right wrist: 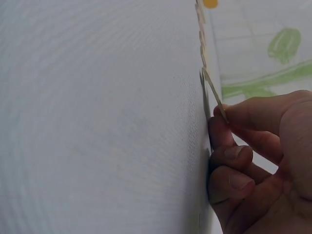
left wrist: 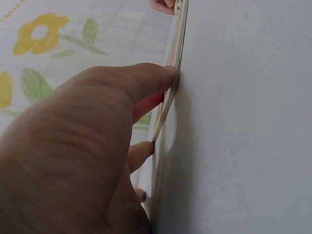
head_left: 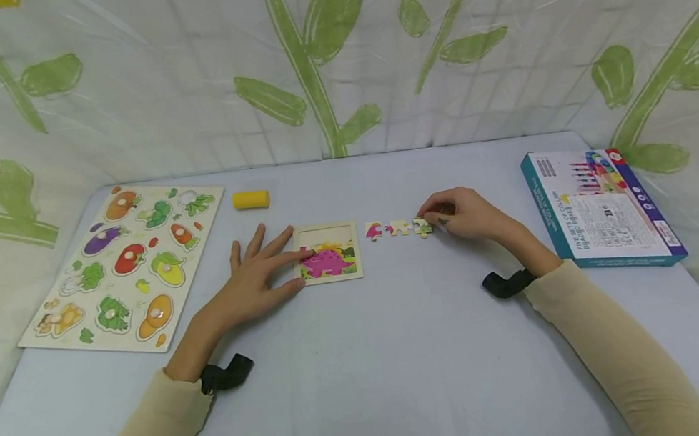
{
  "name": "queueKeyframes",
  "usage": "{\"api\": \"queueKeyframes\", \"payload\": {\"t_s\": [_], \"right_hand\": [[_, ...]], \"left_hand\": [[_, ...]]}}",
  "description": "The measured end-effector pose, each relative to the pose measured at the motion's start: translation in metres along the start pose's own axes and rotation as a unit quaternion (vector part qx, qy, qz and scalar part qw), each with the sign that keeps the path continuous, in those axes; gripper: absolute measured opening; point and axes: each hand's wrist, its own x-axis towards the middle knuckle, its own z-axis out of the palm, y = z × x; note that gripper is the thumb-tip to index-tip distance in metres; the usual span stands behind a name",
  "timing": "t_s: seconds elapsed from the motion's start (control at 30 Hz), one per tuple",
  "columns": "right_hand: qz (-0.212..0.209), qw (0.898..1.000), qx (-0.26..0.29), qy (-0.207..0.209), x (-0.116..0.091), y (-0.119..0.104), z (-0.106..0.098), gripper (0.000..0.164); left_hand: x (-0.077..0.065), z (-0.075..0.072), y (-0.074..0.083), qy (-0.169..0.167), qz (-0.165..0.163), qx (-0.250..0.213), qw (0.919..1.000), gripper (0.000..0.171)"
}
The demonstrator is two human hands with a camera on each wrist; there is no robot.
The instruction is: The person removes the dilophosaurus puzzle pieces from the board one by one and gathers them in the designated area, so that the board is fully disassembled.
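- Two beige sleeves (head_left: 147, 431) lay nearest, both cut off at the near edge of the head view; a black band (head_left: 227, 373) circled each wrist, partly hidden beneath it.
- The left hand (head_left: 256, 280) was spread with its fingers extended, gripping nothing; the index fingertip rested on the puzzle tray and covered a bit of its picture, and the thumb tip touched the tray's near left edge.
- The puzzle tray (head_left: 358, 264) lay flat at the middle of the table (head_left: 374, 373), a pink dinosaur (head_left: 329, 263) showing in its near part. The left wrist view caught it almost edge-on, its picture barely readable.
- On the left lay a vegetable board (head_left: 124, 342); on the right, a teal-edged box (head_left: 607, 210), its small print too fine to read.
- The right hand (head_left: 468, 215) pinched a puzzle piece (head_left: 422, 227), tilted in the right wrist view; the fingertips hid part of its face.
- Two loose pieces (head_left: 399, 227) lay in a row between it and the tray, their pictures hard to make out.
- Farther left lay a yellow cylinder (head_left: 251, 200).
- Farthest hung a flowered backdrop (head_left: 184, 129), its top flowers cut off.
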Motion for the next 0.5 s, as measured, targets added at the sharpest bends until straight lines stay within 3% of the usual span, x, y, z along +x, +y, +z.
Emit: {"api": "queueKeyframes", "payload": {"t_s": [0.5], "right_hand": [[0.008,1.0,0.006,0.005,0.0005,0.0009,0.001,0.02]], "left_hand": [[-0.0001,-0.0005,0.0001,-0.002,-0.003,-0.002,1.0,0.052]]}}
